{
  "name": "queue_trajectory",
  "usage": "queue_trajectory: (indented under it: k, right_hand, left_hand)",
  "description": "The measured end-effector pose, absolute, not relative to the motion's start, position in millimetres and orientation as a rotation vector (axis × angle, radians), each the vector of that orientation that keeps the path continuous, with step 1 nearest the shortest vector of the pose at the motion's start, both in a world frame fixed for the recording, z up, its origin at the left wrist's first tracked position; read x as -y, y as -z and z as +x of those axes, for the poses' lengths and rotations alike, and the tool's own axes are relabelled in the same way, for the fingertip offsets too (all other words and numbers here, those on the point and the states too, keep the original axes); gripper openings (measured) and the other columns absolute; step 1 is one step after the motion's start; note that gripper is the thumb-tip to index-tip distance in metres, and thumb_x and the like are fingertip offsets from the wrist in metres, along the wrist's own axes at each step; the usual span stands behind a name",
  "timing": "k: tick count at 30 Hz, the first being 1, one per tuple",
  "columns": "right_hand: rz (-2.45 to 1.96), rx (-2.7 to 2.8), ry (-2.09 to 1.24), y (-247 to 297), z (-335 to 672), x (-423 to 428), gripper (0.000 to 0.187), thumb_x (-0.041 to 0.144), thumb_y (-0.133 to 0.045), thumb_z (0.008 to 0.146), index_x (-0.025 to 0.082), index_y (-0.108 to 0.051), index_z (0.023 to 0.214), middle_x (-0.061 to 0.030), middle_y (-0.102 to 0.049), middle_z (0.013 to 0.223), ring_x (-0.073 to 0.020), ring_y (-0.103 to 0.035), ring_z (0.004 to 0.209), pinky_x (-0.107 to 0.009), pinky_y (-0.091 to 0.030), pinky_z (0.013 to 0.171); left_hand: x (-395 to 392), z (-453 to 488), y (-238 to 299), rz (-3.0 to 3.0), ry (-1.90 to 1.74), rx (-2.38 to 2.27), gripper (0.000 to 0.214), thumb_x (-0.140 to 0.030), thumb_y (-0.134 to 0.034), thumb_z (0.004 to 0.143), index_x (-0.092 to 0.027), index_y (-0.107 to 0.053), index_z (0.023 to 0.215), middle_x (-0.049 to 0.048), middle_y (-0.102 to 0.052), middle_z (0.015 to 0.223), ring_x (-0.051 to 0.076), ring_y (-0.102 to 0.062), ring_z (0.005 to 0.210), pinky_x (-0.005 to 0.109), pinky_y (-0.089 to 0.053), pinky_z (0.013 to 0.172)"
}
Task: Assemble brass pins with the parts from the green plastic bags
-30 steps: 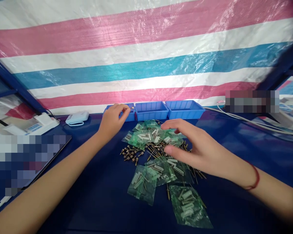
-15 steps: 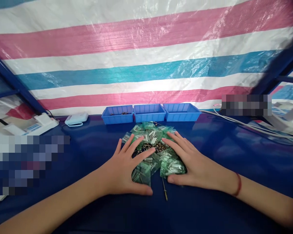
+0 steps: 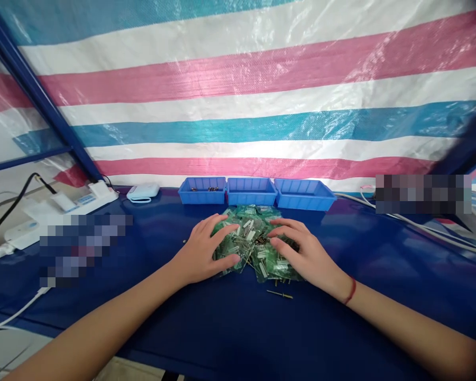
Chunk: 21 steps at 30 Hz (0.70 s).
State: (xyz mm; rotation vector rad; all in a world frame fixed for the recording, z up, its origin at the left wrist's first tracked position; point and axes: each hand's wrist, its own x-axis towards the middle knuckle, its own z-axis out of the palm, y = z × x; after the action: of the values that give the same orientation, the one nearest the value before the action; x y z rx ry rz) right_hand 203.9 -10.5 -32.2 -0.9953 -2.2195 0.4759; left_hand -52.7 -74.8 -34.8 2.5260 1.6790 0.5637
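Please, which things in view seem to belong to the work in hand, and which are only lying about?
Probably in the work:
green plastic packets, between left hand and right hand
loose metal pin
blue bins

Probably just lying about:
white power strip
pale-blue device with strap
white cables

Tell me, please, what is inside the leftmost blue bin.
A few small dark metal pieces show inside the leftmost blue bin; anything lying low behind its front wall is hidden.

The left hand [image 3: 201, 248] partly hides the green packets [image 3: 243, 245].
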Motion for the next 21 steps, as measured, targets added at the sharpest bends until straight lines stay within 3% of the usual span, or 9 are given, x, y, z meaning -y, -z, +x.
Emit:
queue_trajectory:
  k: [6,11,15,18,21]
  right_hand:
    - [-0.971,2.253,-0.324,33,202,9,0.024,0.031,-0.047,0.093,0.023,-0.069,0.092,-0.0088,-0.065,0.104,-0.0263,-0.057,0.104,-0.047,-0.046,0.091]
    - [-0.952,2.344,-0.186,33,198,12,0.024,0.026,-0.046,0.093,0.024,-0.069,0.101,-0.0096,-0.064,0.106,-0.0258,-0.057,0.1,-0.046,-0.046,0.087]
    - [-0.908,2.314,-0.12,31,197,12,0.023,0.028,-0.05,0.092,0.021,-0.067,0.105,-0.0105,-0.063,0.108,-0.026,-0.055,0.105,-0.045,-0.046,0.09]
    - [-0.848,2.323,-0.049,30,200,9,0.021,0.029,-0.053,0.091,0.02,-0.066,0.105,-0.0108,-0.065,0.106,-0.0269,-0.056,0.105,-0.045,-0.045,0.091]
    - [-0.817,2.33,-0.017,29,203,6,0.02,0.029,-0.053,0.091,0.02,-0.066,0.103,-0.0106,-0.067,0.103,-0.0273,-0.057,0.103,-0.045,-0.046,0.089]
  left_hand:
    - [73,-63,29,2.573,-0.594,-1.689,0.056,-0.057,-0.042,0.092,-0.029,-0.041,0.14,0.0107,-0.035,0.148,0.032,-0.027,0.138,0.053,-0.026,0.11]
    - [80,-63,31,2.536,-0.601,-1.648,0.052,-0.053,-0.037,0.095,-0.028,-0.04,0.141,0.0108,-0.036,0.148,0.031,-0.028,0.138,0.053,-0.026,0.109]
    - [82,-68,21,2.476,-0.945,-1.568,0.044,-0.04,-0.032,0.1,-0.024,-0.042,0.138,0.0112,-0.042,0.143,0.025,-0.031,0.137,0.045,-0.026,0.112]
    - [82,-88,4,2.348,-1.269,-1.654,0.037,-0.034,-0.03,0.1,-0.021,-0.051,0.128,0.0104,-0.055,0.128,0.022,-0.047,0.123,0.039,-0.034,0.106]
    - [82,-117,-10,2.23,-0.959,-1.821,0.035,-0.042,-0.036,0.097,-0.021,-0.061,0.11,0.0071,-0.065,0.103,0.022,-0.061,0.094,0.036,-0.047,0.085]
